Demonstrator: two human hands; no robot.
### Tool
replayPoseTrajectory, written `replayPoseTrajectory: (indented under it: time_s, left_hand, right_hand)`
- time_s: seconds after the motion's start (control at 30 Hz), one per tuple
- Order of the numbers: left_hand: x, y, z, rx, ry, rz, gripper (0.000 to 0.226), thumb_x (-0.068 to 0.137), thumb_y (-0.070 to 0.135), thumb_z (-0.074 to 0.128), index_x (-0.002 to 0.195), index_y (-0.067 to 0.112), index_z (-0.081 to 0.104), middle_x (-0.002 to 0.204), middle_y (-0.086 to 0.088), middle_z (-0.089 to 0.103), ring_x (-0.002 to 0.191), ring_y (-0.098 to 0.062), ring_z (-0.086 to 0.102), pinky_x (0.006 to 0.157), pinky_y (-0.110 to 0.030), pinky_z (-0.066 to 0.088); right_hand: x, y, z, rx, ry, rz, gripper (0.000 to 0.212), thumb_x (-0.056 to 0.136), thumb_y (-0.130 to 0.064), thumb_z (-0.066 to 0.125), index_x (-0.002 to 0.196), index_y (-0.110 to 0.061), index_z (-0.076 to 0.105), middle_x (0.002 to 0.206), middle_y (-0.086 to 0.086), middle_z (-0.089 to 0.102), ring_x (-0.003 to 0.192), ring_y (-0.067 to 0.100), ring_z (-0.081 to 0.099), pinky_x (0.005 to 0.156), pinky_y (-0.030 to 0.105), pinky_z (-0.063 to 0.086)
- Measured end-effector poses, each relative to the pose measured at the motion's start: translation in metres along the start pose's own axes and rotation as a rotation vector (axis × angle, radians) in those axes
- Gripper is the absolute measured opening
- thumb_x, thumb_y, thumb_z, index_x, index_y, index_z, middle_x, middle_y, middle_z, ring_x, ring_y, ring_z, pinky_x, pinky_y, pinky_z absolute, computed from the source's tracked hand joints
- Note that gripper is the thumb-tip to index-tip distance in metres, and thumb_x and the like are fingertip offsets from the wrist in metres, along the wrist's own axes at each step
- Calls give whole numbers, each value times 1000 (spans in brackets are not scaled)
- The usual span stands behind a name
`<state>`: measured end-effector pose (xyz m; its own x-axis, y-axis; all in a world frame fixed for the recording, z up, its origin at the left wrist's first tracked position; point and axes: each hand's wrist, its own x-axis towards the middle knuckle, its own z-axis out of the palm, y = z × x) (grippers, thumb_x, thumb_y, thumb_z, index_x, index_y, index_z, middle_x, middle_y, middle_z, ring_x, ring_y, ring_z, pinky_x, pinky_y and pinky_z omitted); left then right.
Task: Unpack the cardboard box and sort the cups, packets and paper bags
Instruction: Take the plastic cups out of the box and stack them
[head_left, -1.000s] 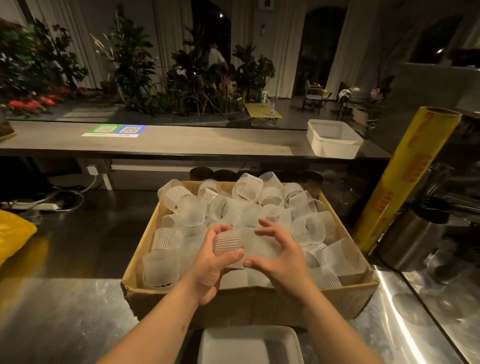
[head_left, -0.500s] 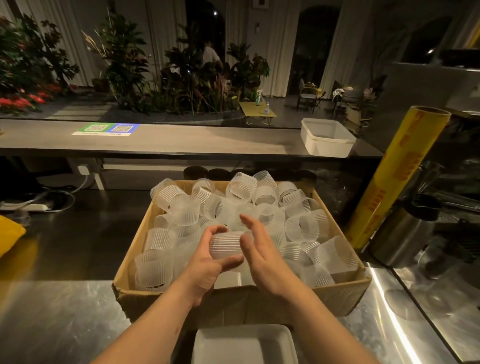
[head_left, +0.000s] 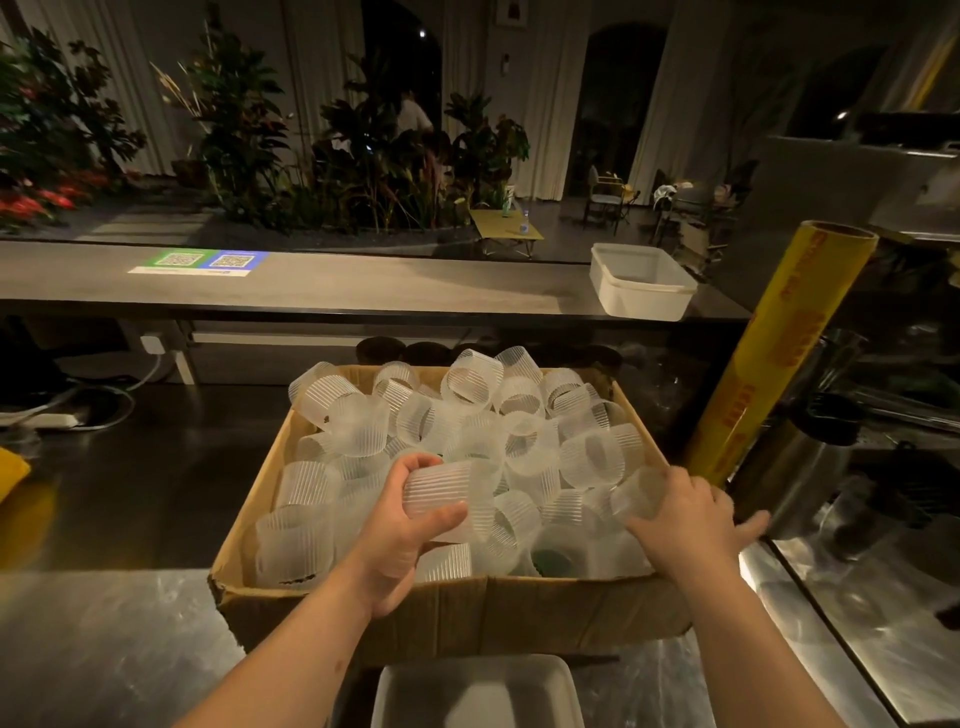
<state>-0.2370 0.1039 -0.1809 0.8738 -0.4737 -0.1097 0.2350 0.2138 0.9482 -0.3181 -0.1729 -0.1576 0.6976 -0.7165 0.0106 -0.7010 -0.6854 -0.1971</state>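
Unpacking barely begun: brown cardboard box (head_left: 452, 608) on the steel desk (head_left: 104, 649) heaped full of ribbed frosted plastic cups (head_left: 519, 415).
The left hand (head_left: 400, 540) grasps one cup above the heap. The right hand (head_left: 685, 519) lies on another at the box's right edge, grip unclear. No packets or bags seen. White rectangular tray (head_left: 478, 691) in front; tall yellow film roll (head_left: 779, 353) crowds the right.

A long grey counter (head_left: 363, 286) crosses the dim room. Behind it stand leafy plants (head_left: 363, 171), pale curtains (head_left: 322, 62) and dark arched doorways (head_left: 613, 104).
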Motion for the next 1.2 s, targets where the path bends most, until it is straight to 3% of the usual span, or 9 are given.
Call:
replayPoseTrajectory:
  time_s: [0.1, 0.17, 0.3, 0.43, 0.63, 0.87, 0.93, 1.03, 1.2]
  left_hand:
    - [0, 0, 1, 5, 2, 2, 80, 59, 26, 93, 126, 29, 50, 129, -17, 55, 117, -39, 62, 93, -48, 59]
    - [1, 0, 0, 0, 10, 8, 81, 58, 28, 93, 127, 28, 50, 129, -18, 56, 116, -40, 63, 95, -52, 58]
    - [1, -1, -1, 35, 30, 22, 81, 58, 33, 93, 127, 30, 50, 127, -17, 60, 114, -38, 64, 98, -58, 54]
    - [-3, 0, 2, 101, 43, 58, 69, 74, 26, 90, 127, 28, 47, 122, -11, 60, 107, -27, 67, 88, -45, 61]
    - [-3, 1, 1, 63, 52, 59, 67, 74, 26, 89, 127, 27, 47, 125, -14, 59, 111, -30, 65, 86, -40, 61]
    - [-1, -2, 0, 85, 21, 34, 69, 71, 27, 88, 127, 30, 48, 127, -16, 58, 112, -34, 66, 89, -44, 61]
    - [-2, -1, 0, 66, 44, 39, 70, 68, 27, 86, 127, 27, 49, 127, -16, 58, 112, -36, 65, 88, -47, 61]
    - [-3, 0, 1, 29, 28, 30, 71, 68, 24, 85, 128, 25, 47, 128, -16, 55, 113, -37, 63, 85, -49, 61]
    - [-4, 1, 2, 20, 30, 36, 69, 69, 24, 84, 128, 25, 47, 128, -15, 55, 112, -35, 63, 80, -44, 61]
  right_hand:
    - [-9, -11, -7, 468, -16, -127, 88, 86, -36, 78, 155, -39, 24, 153, 2, 36, 137, 28, 44, 113, 59, 39]
    - [-22, -26, -12, 709, -76, -300, 84, 87, -30, 78, 152, -46, 27, 149, -7, 29, 131, 19, 44, 101, 41, 52]
    - [-43, -54, -14, 814, -221, -601, 74, 86, -35, 78, 143, -47, 33, 139, -17, 30, 119, 0, 43, 91, 21, 48]
    - [-58, -74, -1, 865, -304, -690, 71, 85, -37, 77, 139, -47, 32, 140, -17, 33, 124, -6, 39, 92, 18, 42]
    - [-60, -81, 10, 848, -383, -668, 75, 91, -33, 68, 148, -43, 20, 141, -16, 23, 127, 5, 33, 99, 18, 36]
    - [-70, -92, 24, 912, -598, -742, 96, 79, -83, 44, 158, -44, 7, 160, -21, 8, 145, 4, 18, 117, 31, 30]
    - [-62, -99, 20, 1043, -480, -627, 73, 89, -74, 42, 153, -41, 27, 154, -16, 31, 141, 6, 34, 111, 29, 39]
    - [-35, -106, 10, 1130, -196, -297, 22, 103, -38, 54, 124, -29, 57, 122, -12, 60, 114, 10, 59, 83, 20, 48]
    - [-2, -123, 6, 898, -341, -220, 40, 102, -34, 57, 142, -31, 54, 135, -5, 54, 96, 14, 64, 83, 35, 59]
